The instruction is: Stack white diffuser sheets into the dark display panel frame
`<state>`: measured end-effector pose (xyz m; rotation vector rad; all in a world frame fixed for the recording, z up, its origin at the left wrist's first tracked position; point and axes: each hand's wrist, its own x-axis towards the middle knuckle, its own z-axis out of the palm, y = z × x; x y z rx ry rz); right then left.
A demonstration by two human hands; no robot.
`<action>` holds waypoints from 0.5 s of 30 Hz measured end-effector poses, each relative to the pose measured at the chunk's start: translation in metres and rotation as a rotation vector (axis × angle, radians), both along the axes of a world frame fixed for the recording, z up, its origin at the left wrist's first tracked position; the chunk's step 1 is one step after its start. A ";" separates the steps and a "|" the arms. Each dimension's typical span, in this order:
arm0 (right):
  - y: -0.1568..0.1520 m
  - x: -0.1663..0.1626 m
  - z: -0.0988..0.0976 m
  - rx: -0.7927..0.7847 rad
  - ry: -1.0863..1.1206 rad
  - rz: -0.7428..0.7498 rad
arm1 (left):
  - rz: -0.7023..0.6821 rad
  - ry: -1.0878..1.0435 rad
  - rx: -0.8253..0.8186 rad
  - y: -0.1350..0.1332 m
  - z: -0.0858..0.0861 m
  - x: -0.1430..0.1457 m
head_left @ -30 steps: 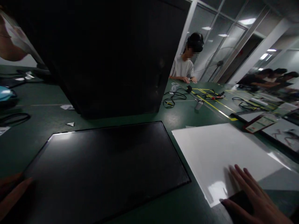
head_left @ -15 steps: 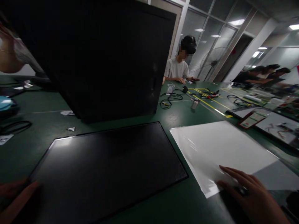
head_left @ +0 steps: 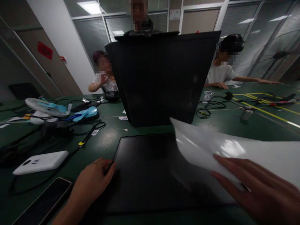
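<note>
Nearest, the right hand (head_left: 255, 184) is holding the white sheet (head_left: 246, 150) with fingers and thumb bent around it. The hands are working well apart: the left hand (head_left: 93, 178) is gripping the left edge of the black panel (head_left: 145, 178), its thumb resting on top, the fingers' hold underneath being hidden. The phone (head_left: 44, 203) is lying just beside the left wrist.

The panel is lying flat on the green worktop (head_left: 110, 137), and the sheet is slanting over its right part, its free corner curling upward and its far side running out of view at the right. The sheet is looking thin, glossy and springy, so it is probably weighing little, sliding easily and creasing if pinched hard; its edges and corners are seeming the best places for holding it. The panel is looking stiff and smooth-faced, likely scratching or cracking under pressure, its narrow rim offering the safer grip.

Left of the panel, a white block (head_left: 42, 162) is lying near a black cord bearing a yellow tag (head_left: 81, 143), with blue pieces (head_left: 85, 114) beyond. Behind the panel, a large black board (head_left: 161, 81) is standing upright. To its right a grey cylinder (head_left: 247, 114) is resting; whether it is serving as a container, or holding anything, I cannot tell. Farther back, a person in white (head_left: 220, 73) is reaching an arm along the worktop.
</note>
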<state>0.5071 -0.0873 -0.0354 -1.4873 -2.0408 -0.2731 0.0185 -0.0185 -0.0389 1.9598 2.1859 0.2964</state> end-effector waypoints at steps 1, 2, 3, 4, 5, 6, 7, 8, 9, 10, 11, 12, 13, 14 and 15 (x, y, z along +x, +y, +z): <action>0.008 -0.023 0.003 0.050 -0.075 0.096 | -0.001 -0.010 0.028 -0.001 0.000 0.002; 0.016 -0.047 0.004 0.098 -0.161 0.200 | -0.007 -0.021 0.064 -0.002 -0.001 0.004; 0.021 -0.071 0.003 0.092 -0.207 0.254 | -0.023 -0.035 0.104 -0.004 -0.003 0.005; 0.026 -0.093 0.000 0.034 -0.231 0.302 | -0.054 -0.053 0.144 -0.005 -0.005 0.005; 0.029 -0.113 -0.005 0.002 -0.236 0.328 | -0.098 -0.072 0.177 -0.006 -0.008 0.005; 0.031 -0.132 -0.012 -0.022 -0.232 0.347 | -0.155 -0.090 0.198 -0.007 -0.011 0.004; 0.031 -0.147 -0.020 -0.041 -0.226 0.369 | -0.222 -0.105 0.205 -0.008 -0.014 0.003; 0.031 -0.159 -0.029 -0.048 -0.221 0.392 | -0.288 -0.120 0.202 -0.009 -0.017 0.001; 0.029 -0.167 -0.037 -0.049 -0.219 0.419 | -0.355 -0.123 0.188 -0.009 -0.021 0.000; 0.027 -0.170 -0.042 -0.047 -0.220 0.450 | -0.415 -0.112 0.164 -0.009 -0.023 -0.001; 0.024 -0.169 -0.046 -0.044 -0.222 0.481 | -0.461 -0.087 0.137 -0.008 -0.025 -0.002; 0.022 -0.163 -0.046 -0.039 -0.223 0.511 | -0.490 -0.053 0.109 -0.008 -0.027 -0.003; 0.020 -0.153 -0.043 -0.038 -0.225 0.538 | -0.506 -0.017 0.081 -0.007 -0.027 -0.004; 0.019 -0.138 -0.037 -0.052 -0.227 0.552 | -0.512 0.018 0.053 -0.007 -0.027 -0.004; 0.018 -0.119 -0.031 -0.069 -0.230 0.550 | -0.507 0.046 0.035 -0.006 -0.026 -0.004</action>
